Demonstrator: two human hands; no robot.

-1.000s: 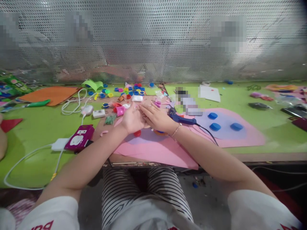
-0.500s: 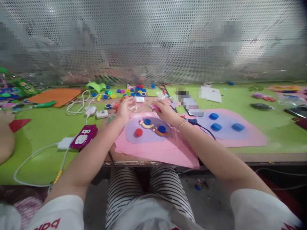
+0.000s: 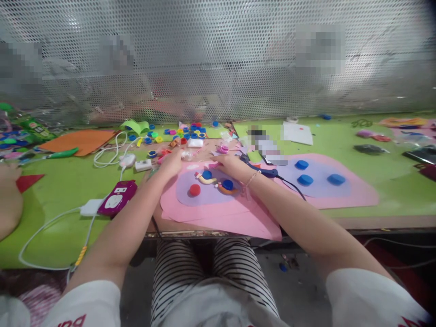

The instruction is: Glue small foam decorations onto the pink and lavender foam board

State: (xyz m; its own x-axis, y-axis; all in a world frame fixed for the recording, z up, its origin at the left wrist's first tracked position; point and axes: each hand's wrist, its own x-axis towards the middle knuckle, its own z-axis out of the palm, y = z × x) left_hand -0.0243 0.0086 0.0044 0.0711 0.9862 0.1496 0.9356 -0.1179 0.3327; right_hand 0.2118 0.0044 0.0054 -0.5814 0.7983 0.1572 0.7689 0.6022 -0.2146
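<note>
At the left edge, a neighbouring person's arm [image 3: 9, 202], cut off by the border, lies beside a red pointed scrap [image 3: 30, 182]; beyond it are a green-labelled bottle [image 3: 36, 129], flat orange sheets [image 3: 78, 141] and a green-handled tool [image 3: 64, 153]. A white cable [image 3: 111, 152] loops toward a small white block [image 3: 143, 165], and a glossy magenta case [image 3: 119, 196] sits near the person's left forearm. The left hand [image 3: 171, 163] reaches among plastic packets, its fingers beside a clear, crinkled packet [image 3: 188, 156]; they are partly hidden and blurred, so whether they grip anything cannot be told. Behind, ring-like plastic caps [image 3: 192, 132] crowd the green table [image 3: 344, 145] below a perforated metal panel [image 3: 218, 59]. Between the forearms, a lilac rounded sheet [image 3: 184, 199] on pink sheets [image 3: 218, 217] bears a round red cap [image 3: 195, 190] and two curved, snail-like figures [image 3: 206, 179], each with a blue cap. The right hand [image 3: 233, 167] is bent low at the lilac sheet's far edge, fingertips at a small pink piece [image 3: 214, 165]; whether it is pinched cannot be told. The right wrist partly covers a navy corded tool [image 3: 264, 171]. Farther right, three blue caps [image 3: 305, 180] stand apart on a second lilac-and-pink layer [image 3: 361, 195], and a partly pixelated phone [image 3: 277, 156] lies behind.
</note>
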